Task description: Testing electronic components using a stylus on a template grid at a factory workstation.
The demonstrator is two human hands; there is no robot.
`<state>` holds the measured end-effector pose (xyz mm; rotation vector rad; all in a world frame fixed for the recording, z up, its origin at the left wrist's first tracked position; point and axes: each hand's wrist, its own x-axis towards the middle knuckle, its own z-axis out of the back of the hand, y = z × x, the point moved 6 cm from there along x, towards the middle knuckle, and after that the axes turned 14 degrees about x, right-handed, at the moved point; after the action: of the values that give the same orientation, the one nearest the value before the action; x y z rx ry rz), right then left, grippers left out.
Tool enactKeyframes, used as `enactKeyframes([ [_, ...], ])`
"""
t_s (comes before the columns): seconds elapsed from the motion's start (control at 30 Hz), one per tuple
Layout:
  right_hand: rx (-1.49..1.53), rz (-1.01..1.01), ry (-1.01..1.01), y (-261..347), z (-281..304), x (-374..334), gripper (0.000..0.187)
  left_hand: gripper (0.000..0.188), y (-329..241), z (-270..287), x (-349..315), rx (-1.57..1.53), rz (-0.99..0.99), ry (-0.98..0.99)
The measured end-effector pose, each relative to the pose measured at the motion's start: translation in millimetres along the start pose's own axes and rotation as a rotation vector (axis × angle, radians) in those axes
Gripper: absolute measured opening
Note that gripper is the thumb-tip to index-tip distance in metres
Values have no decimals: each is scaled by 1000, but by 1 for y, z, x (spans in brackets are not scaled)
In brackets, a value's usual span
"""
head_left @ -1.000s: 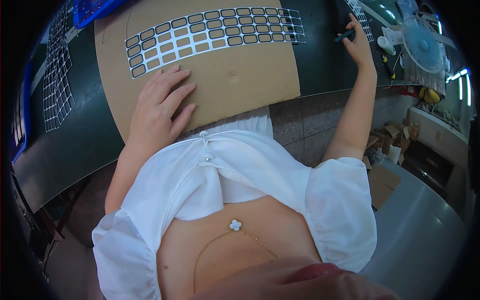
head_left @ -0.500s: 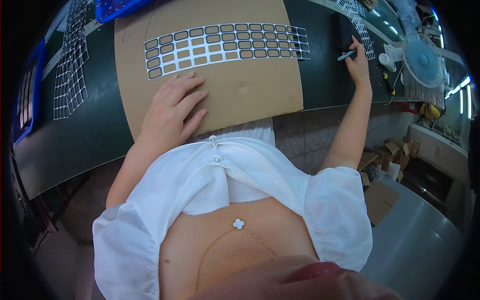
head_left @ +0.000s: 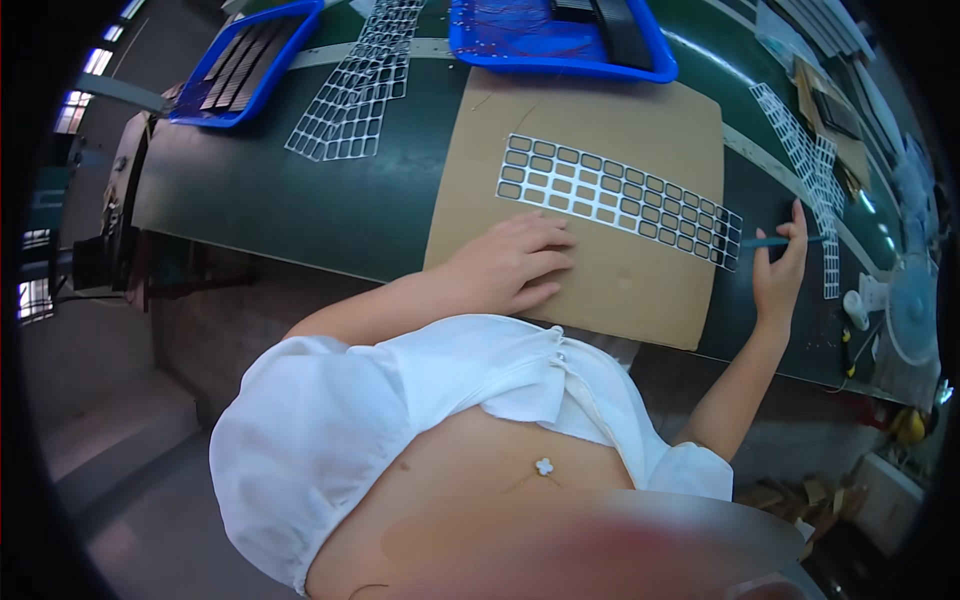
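A white grid sheet point(head_left: 575, 187) with rows of rounded rectangular openings, many edged in black, lies across a brown cardboard sheet point(head_left: 610, 300). My left hand point(head_left: 515, 262) rests palm down on the cardboard just below the grid, fingers spread, holding nothing. To the right, my right hand point(head_left: 782, 268) is closed around a slim blue pen-like tool point(head_left: 768, 241). The tool's left end is at the grid's right end; I cannot tell whether they touch. Its exact kind is too small to make out.
A blue tray point(head_left: 570, 68) with dark pieces stands behind the cardboard. Another blue tray point(head_left: 262, 98) with dark strips is far left. More grid sheets lie at left point(head_left: 350, 110) and right point(head_left: 800, 150). A fan point(head_left: 910, 310) stands at the right edge.
The view has swung left, bringing both blue trays further in. My right hand has come closer to the grid's right end with the blue tool. My left hand stays flat on the cardboard.
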<state>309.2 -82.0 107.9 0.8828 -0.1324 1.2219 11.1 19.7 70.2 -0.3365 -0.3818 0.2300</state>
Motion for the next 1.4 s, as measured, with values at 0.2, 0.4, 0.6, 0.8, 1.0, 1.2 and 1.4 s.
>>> enactKeyframes([
  [0.2,-40,106,29,-2,-35,31,27,18,32,38,23,-45,60,-153],
  [0.4,-245,112,75,-55,-49,32,33,20,126,73,97,149,213,-311],
  [0.6,-91,-45,40,-66,-52,32,31,31,157,78,179,479,243,-150],
  [0.8,-41,-215,65,-79,-51,29,27,36,187,64,223,532,285,-36],
  [1.0,-46,-38,-70,-80,-42,33,27,42,210,56,236,591,381,110],
  [1.2,-42,-145,-43,-90,-42,30,24,47,225,43,235,651,474,256],
  [1.4,-10,-166,-47,-96,-43,34,23,49,277,-1,231,278,539,466],
])
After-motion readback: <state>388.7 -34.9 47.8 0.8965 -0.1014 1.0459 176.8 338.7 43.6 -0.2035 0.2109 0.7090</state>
